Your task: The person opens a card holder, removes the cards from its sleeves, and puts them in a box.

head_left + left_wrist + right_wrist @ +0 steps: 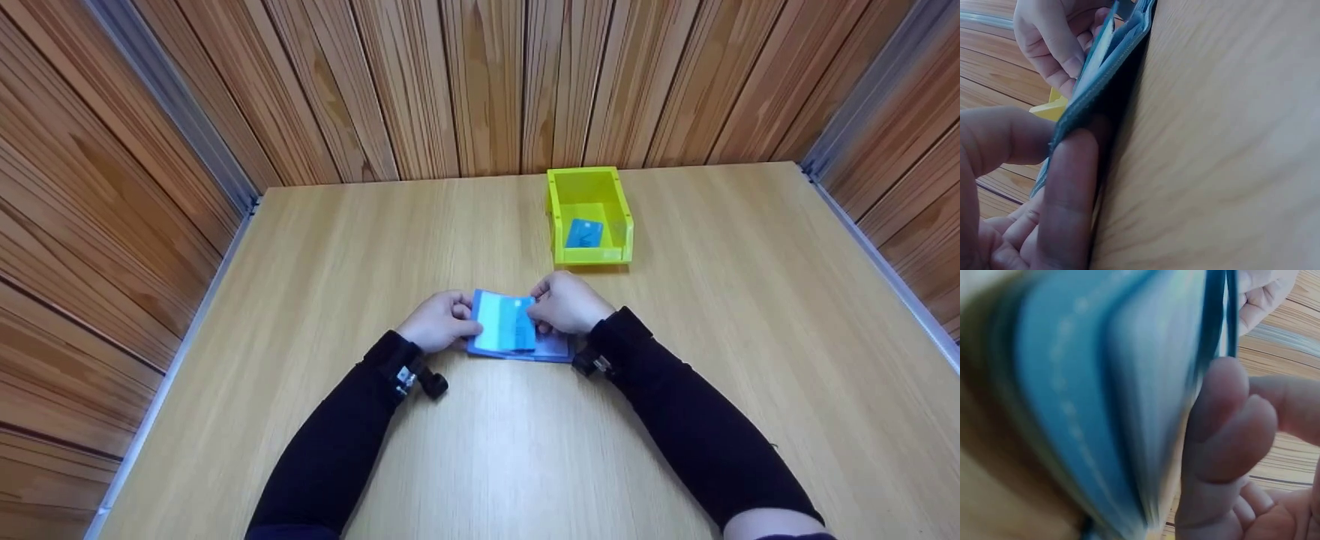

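A blue stitched-edge wallet [552, 348] lies opened out on the table, its left cover raised. My left hand [437, 322] pinches that cover's outer edge; in the left wrist view, thumb and finger grip the stitched rim [1100, 84]. A blue card [519, 330] overlaps the pale inner side of the cover. At the card's right edge, my right hand [571, 304] pinches it between thumb and fingers. The right wrist view shows the wallet's other half [1067, 382] close up and blurred, with thin pale leaves [1145, 365] inside.
Beyond my hands, slightly to the right, stands a yellow open-front bin [592, 187]. Another blue card [585, 233] lies inside it. Wood-plank walls [487, 82] close off the back and both sides of the table [480, 450].
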